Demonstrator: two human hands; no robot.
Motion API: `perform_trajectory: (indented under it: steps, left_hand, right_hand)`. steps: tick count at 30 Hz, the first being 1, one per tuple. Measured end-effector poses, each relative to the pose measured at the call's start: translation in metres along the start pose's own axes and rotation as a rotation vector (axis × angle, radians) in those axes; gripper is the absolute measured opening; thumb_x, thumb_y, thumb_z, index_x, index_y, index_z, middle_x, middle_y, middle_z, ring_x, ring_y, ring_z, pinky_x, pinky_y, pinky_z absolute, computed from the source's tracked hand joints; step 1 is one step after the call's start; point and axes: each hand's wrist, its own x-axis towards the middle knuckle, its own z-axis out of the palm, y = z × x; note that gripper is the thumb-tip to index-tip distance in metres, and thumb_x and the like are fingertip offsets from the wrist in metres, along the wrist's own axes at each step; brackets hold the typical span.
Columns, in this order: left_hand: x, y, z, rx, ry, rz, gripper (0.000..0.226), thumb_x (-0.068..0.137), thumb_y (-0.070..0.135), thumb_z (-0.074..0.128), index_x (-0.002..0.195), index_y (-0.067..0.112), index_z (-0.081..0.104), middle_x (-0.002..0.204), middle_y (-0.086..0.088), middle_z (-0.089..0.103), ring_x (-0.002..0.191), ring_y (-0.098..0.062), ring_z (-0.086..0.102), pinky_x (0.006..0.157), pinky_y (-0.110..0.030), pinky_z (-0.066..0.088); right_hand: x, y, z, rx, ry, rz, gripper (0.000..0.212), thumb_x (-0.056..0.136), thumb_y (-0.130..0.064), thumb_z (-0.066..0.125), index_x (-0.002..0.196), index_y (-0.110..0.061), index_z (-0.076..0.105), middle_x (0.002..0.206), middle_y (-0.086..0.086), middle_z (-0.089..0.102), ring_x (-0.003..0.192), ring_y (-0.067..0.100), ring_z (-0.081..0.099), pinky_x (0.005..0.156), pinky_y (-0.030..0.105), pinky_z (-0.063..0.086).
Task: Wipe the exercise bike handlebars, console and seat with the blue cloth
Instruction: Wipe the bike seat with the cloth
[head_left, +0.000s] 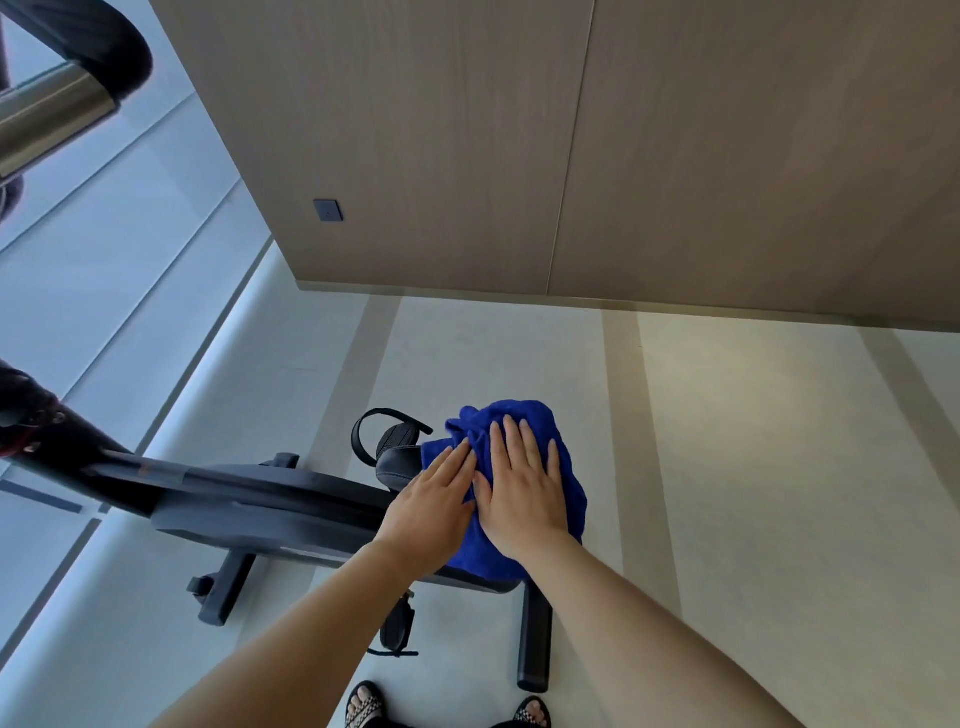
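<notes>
Fingers flat — both hands, left hand (431, 512) and right hand (524, 483), press blue cloth (569, 499) onto seat (397, 467).

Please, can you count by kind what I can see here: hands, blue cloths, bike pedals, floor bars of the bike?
Hands: 2, left hand and right hand
Blue cloth: 1
Pedals: 2, far pedal and near pedal
Floor bars: 2, front bar and rear bar
Total: 7

light: cool daylight from my left, warm patch on floor (727, 415) | blur: handlebar (78, 67) soft | edges: wide-angle bending
</notes>
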Motion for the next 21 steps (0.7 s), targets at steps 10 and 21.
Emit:
perform_trajectory:
  steps: [10, 21]
  left_hand:
    - [0.018, -0.010, -0.001, -0.045, -0.054, -0.171, 0.061, 0.099, 0.041, 0.026, 0.149, 0.020, -0.001, 0.158, 0.006, 0.001, 0.143, -0.011, -0.004, 0.115, -0.032, 0.001]
    - [0.057, -0.023, -0.007, -0.013, -0.202, -0.116, 0.058, 0.099, 0.043, 0.018, 0.149, 0.019, 0.000, 0.158, 0.003, 0.004, 0.144, -0.015, 0.001, 0.118, -0.040, 0.003]
  right_hand:
    - [0.044, 0.008, -0.004, 0.022, -0.045, -0.041, 0.063, 0.095, -0.052, 0.025, 0.148, -0.020, 0.015, 0.158, 0.003, 0.012, 0.145, 0.022, 0.003, 0.114, 0.050, -0.003]
    - [0.074, 0.012, -0.011, 0.079, -0.022, -0.044, 0.046, 0.095, -0.045, 0.029, 0.133, -0.025, 0.045, 0.144, -0.003, 0.043, 0.135, 0.019, 0.031, 0.114, 0.046, 0.018]
